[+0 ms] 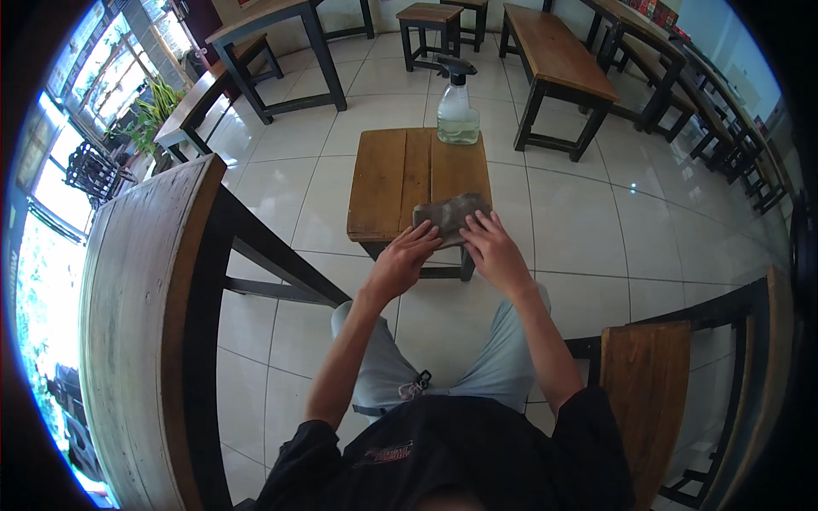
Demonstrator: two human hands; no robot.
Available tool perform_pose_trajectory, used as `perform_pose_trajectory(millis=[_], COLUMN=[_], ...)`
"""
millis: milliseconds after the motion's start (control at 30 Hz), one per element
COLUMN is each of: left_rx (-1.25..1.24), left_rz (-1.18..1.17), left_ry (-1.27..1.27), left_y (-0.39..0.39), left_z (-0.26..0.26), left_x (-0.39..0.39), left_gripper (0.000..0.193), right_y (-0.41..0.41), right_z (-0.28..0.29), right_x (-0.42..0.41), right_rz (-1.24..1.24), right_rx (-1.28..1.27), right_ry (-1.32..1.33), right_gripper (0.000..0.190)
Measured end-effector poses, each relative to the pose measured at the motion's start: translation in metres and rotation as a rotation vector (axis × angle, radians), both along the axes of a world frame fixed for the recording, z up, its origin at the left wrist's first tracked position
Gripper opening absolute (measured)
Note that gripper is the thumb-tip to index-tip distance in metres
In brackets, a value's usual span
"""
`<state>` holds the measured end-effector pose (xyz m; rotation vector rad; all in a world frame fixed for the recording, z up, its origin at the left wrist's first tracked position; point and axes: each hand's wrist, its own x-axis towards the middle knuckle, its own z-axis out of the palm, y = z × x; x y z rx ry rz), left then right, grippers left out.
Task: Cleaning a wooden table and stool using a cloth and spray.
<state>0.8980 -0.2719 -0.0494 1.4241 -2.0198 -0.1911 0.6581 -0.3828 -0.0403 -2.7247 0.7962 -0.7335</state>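
A folded grey-brown cloth (449, 216) lies over the near right part of a wooden stool top (385, 182). My left hand (409, 252) rests with its fingertips on the cloth's lower left edge. On the cloth's right side lie the fingers of my right hand (491, 246). Both hands have their fingers extended and press flat rather than visibly gripping. A clear spray bottle (458, 112) with a black trigger head stands upright at the stool's far right corner, holding some pale greenish liquid.
A whitish-topped wooden table (137, 306) stands close on the left. At the lower right is a wooden bench (645, 396) with dark legs. Farther off are another bench (562, 54), a small stool (429, 14), a table (255, 19) and green plants (153, 115). Pale tiles (575, 230) cover the floor.
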Motion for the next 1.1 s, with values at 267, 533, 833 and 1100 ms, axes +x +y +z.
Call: perform_pose_trajectory(millis=[267,533,833,1100], left_rx=[-0.119,0.221,0.219,-0.220], left_rz=[0.117,0.119,0.061,0.317], left_ry=[-0.160,0.065,0.007,-0.127], left_y=[-0.024,-0.074,-0.116,-0.073], left_z=[0.005,0.108,0.075,0.043], left_x=[-0.001,-0.020,0.031,0.115], left_gripper=[0.041,0.036,0.037,0.059], right_y=[0.004,-0.025,-0.065,-0.069], right_z=[0.017,0.093,0.105,0.033], right_x=[0.010,0.033,0.039,0.151], right_rz=[-0.046,-0.331,-0.176,-0.022], right_rx=[-0.056,0.281,0.346,0.114], right_ry=[-0.034,-0.237,-0.017,0.068], right_gripper=[0.036,0.025,0.030,0.045])
